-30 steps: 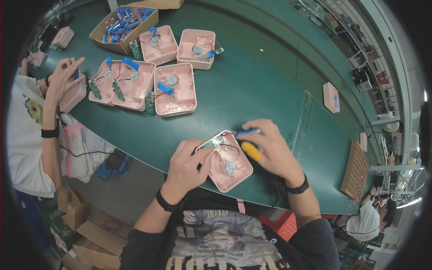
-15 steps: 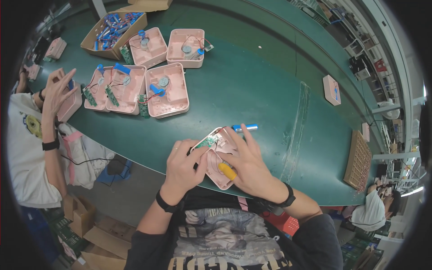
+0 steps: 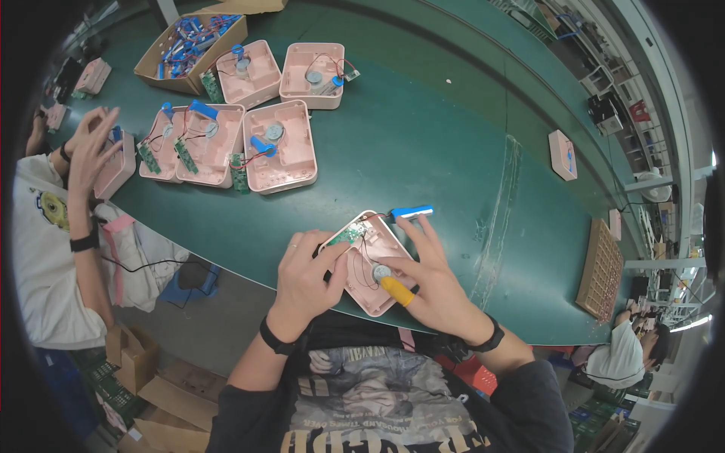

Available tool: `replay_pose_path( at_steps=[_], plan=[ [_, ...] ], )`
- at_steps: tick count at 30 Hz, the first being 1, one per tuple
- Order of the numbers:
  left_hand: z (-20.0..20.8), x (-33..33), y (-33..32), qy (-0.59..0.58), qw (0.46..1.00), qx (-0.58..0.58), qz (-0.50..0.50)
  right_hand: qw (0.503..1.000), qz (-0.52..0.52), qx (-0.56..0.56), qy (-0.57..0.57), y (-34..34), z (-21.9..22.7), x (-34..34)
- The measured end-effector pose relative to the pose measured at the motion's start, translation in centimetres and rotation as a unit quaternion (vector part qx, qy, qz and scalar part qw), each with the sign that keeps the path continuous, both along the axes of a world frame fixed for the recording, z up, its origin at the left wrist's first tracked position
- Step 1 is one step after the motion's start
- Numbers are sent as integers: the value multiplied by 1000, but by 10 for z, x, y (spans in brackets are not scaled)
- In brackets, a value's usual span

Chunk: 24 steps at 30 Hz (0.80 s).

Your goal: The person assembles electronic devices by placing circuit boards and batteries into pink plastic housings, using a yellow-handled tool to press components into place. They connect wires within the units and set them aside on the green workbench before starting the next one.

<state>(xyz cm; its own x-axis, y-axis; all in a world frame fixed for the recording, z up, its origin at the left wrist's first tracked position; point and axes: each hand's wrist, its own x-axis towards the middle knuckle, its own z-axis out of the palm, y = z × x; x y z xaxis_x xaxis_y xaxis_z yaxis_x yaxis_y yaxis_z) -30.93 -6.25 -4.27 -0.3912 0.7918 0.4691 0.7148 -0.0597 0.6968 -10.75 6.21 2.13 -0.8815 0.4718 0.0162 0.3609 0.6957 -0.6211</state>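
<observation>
A pink plastic housing (image 3: 368, 306) lies tilted at the table's near edge, its inside facing up. Inside its upper left part is a green circuit board (image 3: 348, 235) with thin wires. My left hand (image 3: 308, 273) grips the housing's left side, fingertips on the board. At the middle of the housing, thumb and forefinger of my right hand (image 3: 432, 291) close around a round grey disc (image 3: 381, 272); the thumb wears a yellow finger cot (image 3: 396, 291). My other right fingers stretch past the rim toward a blue battery (image 3: 412, 212) lying just outside the housing.
Several pink housings (image 3: 281, 172) with wired parts stand at the upper left. Behind them is a cardboard box (image 3: 152, 69) of blue batteries. Another person's hands (image 3: 92, 149) work at the far left. A brown compartment tray (image 3: 601, 268) and a lone pink housing (image 3: 561, 153) are on the right.
My right hand has shifted slightly right and its thumb has swung aside, uncovering the grey disc. My left hand stays on the board. The blue battery has turned a little.
</observation>
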Motion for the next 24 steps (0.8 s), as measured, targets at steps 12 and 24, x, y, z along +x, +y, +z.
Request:
replay_pose_path(
  at_steps=[12, 24],
  plan=[
    [-3, 0, 0, 6, 1000, 5, -5, 995, 19, 91, 28, 74, 4, -12],
    [-2, 0, -1, 1, 1000, 8, 5, 985, -22, -159, -56, 75, 31, -45]
  ],
)
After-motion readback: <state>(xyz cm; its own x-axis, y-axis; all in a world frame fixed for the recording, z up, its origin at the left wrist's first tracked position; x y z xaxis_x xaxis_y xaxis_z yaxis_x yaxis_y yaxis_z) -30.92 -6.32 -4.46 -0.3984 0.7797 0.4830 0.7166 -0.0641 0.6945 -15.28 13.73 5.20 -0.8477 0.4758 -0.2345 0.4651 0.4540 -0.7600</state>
